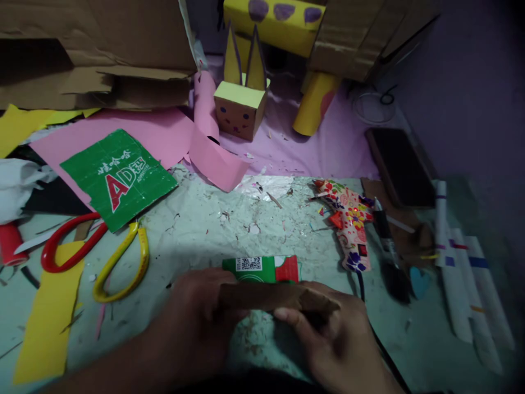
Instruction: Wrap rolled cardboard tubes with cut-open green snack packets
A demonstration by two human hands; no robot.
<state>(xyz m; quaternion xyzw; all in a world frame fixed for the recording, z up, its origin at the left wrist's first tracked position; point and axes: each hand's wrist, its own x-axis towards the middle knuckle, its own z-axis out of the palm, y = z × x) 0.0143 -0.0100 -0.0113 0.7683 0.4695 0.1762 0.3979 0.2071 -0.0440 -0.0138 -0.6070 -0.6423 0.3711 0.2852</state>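
Both my hands are low in the view, holding a brown cardboard strip (266, 298) between them. My left hand (197, 317) grips its left end with fingers curled. My right hand (332, 339) pinches its right end. Just behind the strip lies a small green, white and red carton piece (262, 268) with a QR code on it, flat on the pale work surface (213, 219).
Red-handled (68, 243) and yellow-handled scissors (123, 268) lie at left beside a green printed card (118, 175) and yellow paper (49, 312). A floral-wrapped glue gun (350, 224), black marker (383, 230), phone (400, 164) and rolled white paper (463, 284) lie right. A cardboard rabbit box (240, 106) and pink paper (205, 142) stand behind.
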